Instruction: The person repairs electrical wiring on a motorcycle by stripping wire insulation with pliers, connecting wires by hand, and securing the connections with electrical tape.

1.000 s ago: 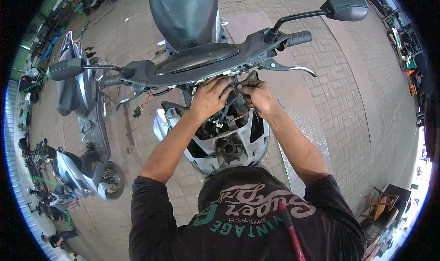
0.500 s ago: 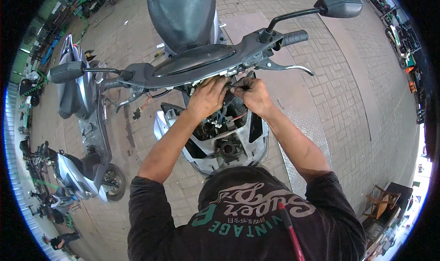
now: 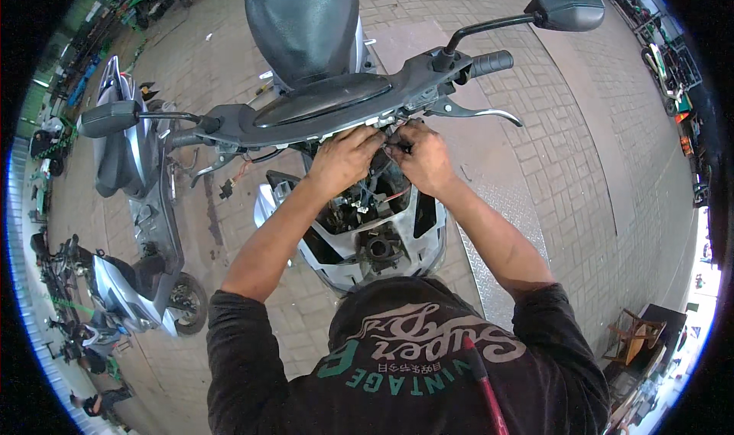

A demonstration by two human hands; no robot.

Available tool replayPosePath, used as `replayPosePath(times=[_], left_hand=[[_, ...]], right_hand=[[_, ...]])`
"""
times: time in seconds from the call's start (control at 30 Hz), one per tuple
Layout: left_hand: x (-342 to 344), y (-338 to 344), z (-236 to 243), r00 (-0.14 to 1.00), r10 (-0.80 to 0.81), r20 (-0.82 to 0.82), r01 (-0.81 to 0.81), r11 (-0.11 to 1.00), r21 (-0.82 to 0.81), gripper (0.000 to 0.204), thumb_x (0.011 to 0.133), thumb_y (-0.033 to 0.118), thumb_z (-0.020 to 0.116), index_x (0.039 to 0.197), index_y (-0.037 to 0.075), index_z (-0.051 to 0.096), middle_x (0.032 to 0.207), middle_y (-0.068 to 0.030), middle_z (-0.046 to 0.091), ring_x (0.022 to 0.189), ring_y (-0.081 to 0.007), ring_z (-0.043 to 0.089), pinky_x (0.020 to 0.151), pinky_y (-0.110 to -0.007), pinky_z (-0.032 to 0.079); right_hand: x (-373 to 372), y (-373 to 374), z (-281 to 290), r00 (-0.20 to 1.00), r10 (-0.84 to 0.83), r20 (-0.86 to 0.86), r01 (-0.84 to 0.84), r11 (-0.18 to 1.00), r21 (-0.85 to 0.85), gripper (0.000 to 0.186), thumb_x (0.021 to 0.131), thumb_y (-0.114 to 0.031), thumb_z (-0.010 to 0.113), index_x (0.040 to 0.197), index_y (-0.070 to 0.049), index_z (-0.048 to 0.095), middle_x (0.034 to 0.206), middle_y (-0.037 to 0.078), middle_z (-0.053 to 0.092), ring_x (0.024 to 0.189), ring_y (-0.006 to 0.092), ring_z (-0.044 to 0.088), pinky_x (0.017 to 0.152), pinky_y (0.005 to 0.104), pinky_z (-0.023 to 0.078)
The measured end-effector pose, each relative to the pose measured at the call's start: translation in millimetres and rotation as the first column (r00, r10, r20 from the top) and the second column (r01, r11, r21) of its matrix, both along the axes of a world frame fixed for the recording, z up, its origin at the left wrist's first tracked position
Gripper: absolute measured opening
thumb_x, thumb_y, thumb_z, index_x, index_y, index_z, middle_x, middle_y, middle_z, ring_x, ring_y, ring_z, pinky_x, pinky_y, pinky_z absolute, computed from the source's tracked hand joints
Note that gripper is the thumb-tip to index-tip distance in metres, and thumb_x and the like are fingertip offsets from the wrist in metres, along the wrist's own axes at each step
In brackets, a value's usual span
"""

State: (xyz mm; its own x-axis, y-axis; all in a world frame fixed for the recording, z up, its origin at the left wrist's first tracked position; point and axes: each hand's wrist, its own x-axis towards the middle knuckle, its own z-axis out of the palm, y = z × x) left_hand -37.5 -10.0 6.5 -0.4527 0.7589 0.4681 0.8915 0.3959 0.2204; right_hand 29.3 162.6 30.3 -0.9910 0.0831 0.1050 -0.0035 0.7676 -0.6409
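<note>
From my remote seat, the left hand (image 3: 344,158) and right hand (image 3: 422,160) work bent fingers against the handlebar cover (image 3: 229,127) at upper centre, their tips hidden so I can't tell what they grasp, and I judge a blind tug could strain the wires (image 3: 397,196) showing mid-frame.

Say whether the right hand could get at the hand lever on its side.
Probably yes: the hand lever sits close beyond the right hand, and nothing visible stands between them.
</note>
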Motion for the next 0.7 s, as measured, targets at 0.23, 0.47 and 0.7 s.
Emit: replayPosePath(times=[0.23,0.47,0.7], left_hand=[[-1,1,14,0.997,0.021,0.068,-0.01,0.988,-0.156,0.026,0.072,0.008,0.057,0.098,0.007,0.06,0.102,-0.0047,0.058,0.094,-0.024,0.059,0.082,-0.037,0.049],[2,3,24,0.997,0.052,0.063,-0.037,0.976,-0.214,0.024,0.073,0.009,0.057,0.097,0.008,0.059,0.1,-0.0047,0.058,0.096,-0.0239,0.059,0.08,-0.038,0.049],[-2,2,16,0.995,-0.08,-0.066,0.068,0.982,-0.176,0.039,0.068,0.009,0.064,0.107,0.009,0.06,0.103,-0.0047,0.057,0.094,-0.0212,0.058,0.079,-0.031,0.05]], right_hand=[[5,-1,12,1.0,0.027,0.0,-0.026,0.983,0.18,0.028,0.073,-0.019,0.065,0.097,-0.005,0.061,0.108,0.014,0.058,0.1,0.0339,0.056,0.091,0.0487,0.04],[23,-5,20,0.987,0.013,-0.163,0.057,0.909,0.413,0.027,0.07,-0.018,0.069,0.094,-0.009,0.063,0.1,0.007,0.061,0.104,0.0261,0.053,0.097,0.0498,0.029],[41,12,30,0.994,-0.107,-0.033,0.111,0.971,0.21,0.024,0.074,-0.02,0.067,0.094,-0.008,0.063,0.098,0.009,0.063,0.102,0.0285,0.054,0.099,0.0535,0.027]])
